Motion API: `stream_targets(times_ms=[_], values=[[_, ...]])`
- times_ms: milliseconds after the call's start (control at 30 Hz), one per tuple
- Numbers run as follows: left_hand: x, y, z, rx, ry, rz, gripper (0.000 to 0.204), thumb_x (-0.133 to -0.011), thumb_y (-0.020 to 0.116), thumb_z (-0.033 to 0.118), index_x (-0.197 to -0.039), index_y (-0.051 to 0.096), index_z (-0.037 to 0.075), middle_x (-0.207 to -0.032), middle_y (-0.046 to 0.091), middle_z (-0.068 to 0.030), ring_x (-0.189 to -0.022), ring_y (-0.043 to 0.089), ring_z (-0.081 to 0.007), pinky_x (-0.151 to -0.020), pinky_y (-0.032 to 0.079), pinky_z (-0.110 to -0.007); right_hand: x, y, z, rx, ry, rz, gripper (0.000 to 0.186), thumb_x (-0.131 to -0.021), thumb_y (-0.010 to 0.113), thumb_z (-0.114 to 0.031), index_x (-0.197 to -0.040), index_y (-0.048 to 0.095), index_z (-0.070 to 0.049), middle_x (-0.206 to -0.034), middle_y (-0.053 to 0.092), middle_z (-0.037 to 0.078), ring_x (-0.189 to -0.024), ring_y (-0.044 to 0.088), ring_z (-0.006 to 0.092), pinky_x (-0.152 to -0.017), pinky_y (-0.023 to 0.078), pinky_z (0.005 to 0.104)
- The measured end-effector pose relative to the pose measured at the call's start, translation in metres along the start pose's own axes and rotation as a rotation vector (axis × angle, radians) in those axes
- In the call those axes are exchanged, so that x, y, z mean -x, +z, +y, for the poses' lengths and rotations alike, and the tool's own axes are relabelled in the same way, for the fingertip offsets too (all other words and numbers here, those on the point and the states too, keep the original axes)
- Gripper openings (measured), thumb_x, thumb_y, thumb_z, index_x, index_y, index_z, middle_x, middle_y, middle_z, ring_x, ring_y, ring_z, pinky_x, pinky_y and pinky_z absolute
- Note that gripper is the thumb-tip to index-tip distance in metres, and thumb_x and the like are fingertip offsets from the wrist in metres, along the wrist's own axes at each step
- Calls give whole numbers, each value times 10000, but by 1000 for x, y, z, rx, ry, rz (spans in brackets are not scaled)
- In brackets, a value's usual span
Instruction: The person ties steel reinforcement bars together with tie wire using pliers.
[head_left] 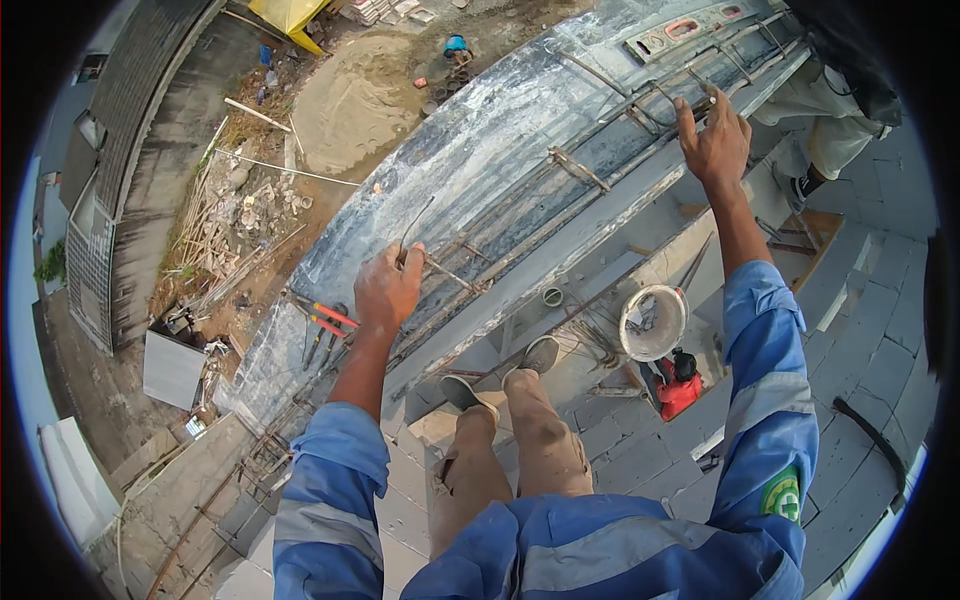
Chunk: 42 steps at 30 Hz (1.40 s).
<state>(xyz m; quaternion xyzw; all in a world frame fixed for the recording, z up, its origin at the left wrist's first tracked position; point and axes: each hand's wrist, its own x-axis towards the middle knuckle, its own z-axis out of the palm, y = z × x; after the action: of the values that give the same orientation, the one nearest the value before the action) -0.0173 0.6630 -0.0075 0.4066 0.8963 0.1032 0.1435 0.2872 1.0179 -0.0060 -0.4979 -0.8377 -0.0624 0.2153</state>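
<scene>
High on formwork (480,170), both hands on rebar (600,150).

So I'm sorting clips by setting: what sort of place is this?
Probably a building site, up at height: the hands work on steel rebar in a beam form, with a sand pile and rubble far below.

Blue sleeves (770,340) with grey bands; red-handled pliers (325,320); white bucket (652,322).
</scene>
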Motion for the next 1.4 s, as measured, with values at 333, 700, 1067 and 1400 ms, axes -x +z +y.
stream_targets(times_ms=[333, 700, 1067, 1400], values=[[-1, -19, 9, 269, -182, -108, 437, -875, 585, 455, -821, 676, 32, -716, 658, -201, -759, 647, -391, -710, 501, -479, 86, 7, -3, -174, 157, 157, 691, -962, 537, -481, -1371, 414, 61, -1352, 406, 300, -1280, 378, 411, -1056, 341, 477], [6, -89, -72, 567, -68, 296, 504, -987, 433, 410, -785, 659, 8, -796, 656, -174, -755, 607, -364, -758, 457, -429, 512, -86, -74, -562, 513, -863, 444, -936, 590, -362, -1113, 564, 44, -1030, 601, 240, -943, 608, 353, -812, 481, 434], [133, -211, -161, 1, -116, 521, 378, -1004, 508, 331, -896, 675, 10, -760, 640, -122, -693, 591, -251, -645, 451, -372, 565, -102, -78, -655, 309, -989, 402, -911, 604, -388, -968, 621, 10, -785, 682, 139, -659, 661, 204, -646, 504, 350], [241, -49, -207, -192, -96, 377, 358, -986, 540, 356, -997, 694, 33, -894, 689, -187, -744, 634, -391, -610, 481, -465, 531, -155, -151, -584, 754, -1157, 442, -915, 561, -425, -1080, 657, -27, -1100, 652, 243, -1036, 627, 388, -888, 495, 442]])
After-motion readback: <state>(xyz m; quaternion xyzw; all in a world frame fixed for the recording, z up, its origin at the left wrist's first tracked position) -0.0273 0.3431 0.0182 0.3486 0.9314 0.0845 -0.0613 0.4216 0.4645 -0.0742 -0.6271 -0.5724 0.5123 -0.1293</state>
